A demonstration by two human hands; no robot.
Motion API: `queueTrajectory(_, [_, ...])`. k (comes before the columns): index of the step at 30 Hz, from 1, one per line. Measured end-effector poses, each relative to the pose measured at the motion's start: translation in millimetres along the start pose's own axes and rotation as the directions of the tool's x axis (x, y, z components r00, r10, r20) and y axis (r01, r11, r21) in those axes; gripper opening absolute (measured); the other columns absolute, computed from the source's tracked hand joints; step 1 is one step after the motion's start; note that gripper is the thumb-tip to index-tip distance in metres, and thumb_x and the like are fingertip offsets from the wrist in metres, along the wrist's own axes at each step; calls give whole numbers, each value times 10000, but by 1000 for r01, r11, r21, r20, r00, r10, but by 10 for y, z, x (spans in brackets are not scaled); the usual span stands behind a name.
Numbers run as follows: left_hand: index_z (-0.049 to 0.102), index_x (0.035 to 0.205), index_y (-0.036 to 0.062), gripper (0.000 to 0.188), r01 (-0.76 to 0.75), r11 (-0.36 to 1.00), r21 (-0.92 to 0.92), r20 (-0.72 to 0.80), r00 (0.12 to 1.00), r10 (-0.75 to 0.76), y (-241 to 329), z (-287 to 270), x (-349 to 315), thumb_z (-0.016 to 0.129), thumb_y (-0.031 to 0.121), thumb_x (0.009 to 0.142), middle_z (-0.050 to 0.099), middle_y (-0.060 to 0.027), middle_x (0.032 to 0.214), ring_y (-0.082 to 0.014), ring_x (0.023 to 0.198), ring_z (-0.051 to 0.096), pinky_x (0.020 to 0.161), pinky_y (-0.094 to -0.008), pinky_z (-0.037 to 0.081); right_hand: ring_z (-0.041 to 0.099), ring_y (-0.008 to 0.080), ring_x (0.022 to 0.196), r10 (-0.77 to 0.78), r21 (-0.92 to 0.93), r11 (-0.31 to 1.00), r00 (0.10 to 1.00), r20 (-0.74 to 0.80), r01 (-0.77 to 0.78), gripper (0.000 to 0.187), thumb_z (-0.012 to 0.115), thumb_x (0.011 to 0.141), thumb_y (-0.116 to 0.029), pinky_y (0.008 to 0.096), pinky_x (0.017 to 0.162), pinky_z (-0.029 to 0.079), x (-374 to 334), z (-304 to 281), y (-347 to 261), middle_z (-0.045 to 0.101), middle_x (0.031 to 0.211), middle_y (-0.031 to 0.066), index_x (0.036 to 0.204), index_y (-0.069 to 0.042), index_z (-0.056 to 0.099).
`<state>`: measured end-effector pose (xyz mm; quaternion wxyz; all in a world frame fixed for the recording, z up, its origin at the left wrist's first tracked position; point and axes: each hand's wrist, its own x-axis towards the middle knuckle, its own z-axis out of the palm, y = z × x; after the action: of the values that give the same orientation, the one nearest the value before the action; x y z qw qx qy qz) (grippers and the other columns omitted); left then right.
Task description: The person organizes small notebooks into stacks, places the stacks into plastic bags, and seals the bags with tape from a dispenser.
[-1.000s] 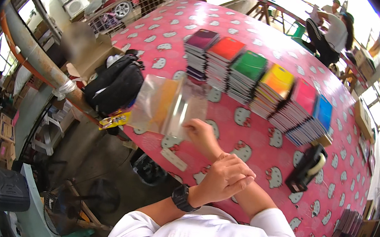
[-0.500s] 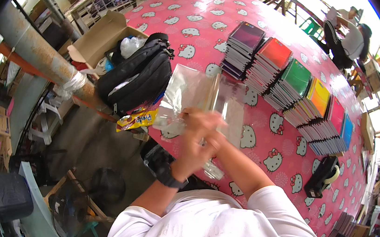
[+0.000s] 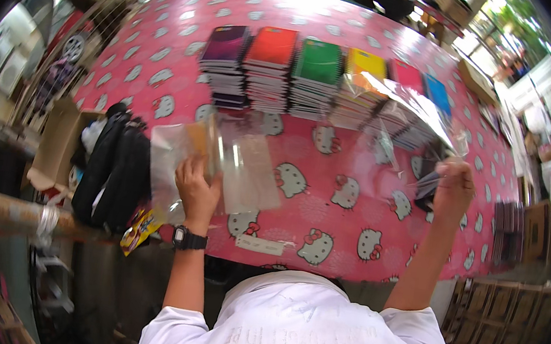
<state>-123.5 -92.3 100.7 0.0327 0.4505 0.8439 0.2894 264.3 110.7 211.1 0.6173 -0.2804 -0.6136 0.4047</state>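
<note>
My left hand [image 3: 195, 189], a watch on its wrist, lies with fingers apart on a pile of clear plastic bags [image 3: 248, 176] at the left of the table. Out to the right, my right hand [image 3: 454, 187] pinches the edge of a single clear plastic bag [image 3: 381, 143]. That bag is held above the table and passes in front of the right-hand notebook stacks. Across the table stand several stacks of spiral notebooks, with purple [image 3: 227, 45], red [image 3: 273, 46], green [image 3: 318, 61], yellow [image 3: 364, 65], pink [image 3: 406, 74] and blue [image 3: 438, 94] covers.
A black bag [image 3: 115, 174] and an open cardboard box [image 3: 54, 143] stand left, beside a yellow snack packet [image 3: 141, 230]. A white strip [image 3: 260, 245] lies near the front edge of the pink table [image 3: 312, 203]. A dark tape dispenser [image 3: 426, 189] is partly hidden behind my right hand.
My hands were together over the plastic bags and are now apart. The right has swung out to the right with one bag, while the left rests on the pile. The view has turned.
</note>
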Motion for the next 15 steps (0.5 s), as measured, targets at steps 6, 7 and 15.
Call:
queueTrajectory(6, [700, 949, 18, 274, 285, 266, -921, 362, 879, 312, 1842, -34, -181, 678, 274, 854, 671, -40, 875, -80, 768, 588, 652, -238, 473, 540, 70, 660, 287, -217, 946, 934, 212, -241, 114, 647, 863, -112, 225, 574, 418, -577, 886, -156, 601, 735, 1, 819, -7, 641])
queueTrajectory(7, [700, 957, 18, 251, 218, 292, -931, 304, 908, 290, 1908, 29, -189, 680, 244, 853, 670, -40, 859, -73, 741, 583, 631, -228, 468, 544, 79, 657, 276, -227, 948, 934, 228, -225, 118, 652, 859, -116, 232, 575, 423, -620, 916, -163, 605, 734, 13, 830, -3, 643])
queueTrajectory(15, [669, 825, 10, 107, 65, 516, -854, 162, 976, 146, 1923, 120, -171, 690, 113, 844, 655, -22, 775, -40, 662, 559, 584, -197, 442, 552, 91, 651, 235, -405, 905, 944, 230, -126, 132, 667, 849, -126, 244, 575, 441, -722, 883, -125, 609, 725, 37, 877, 3, 659])
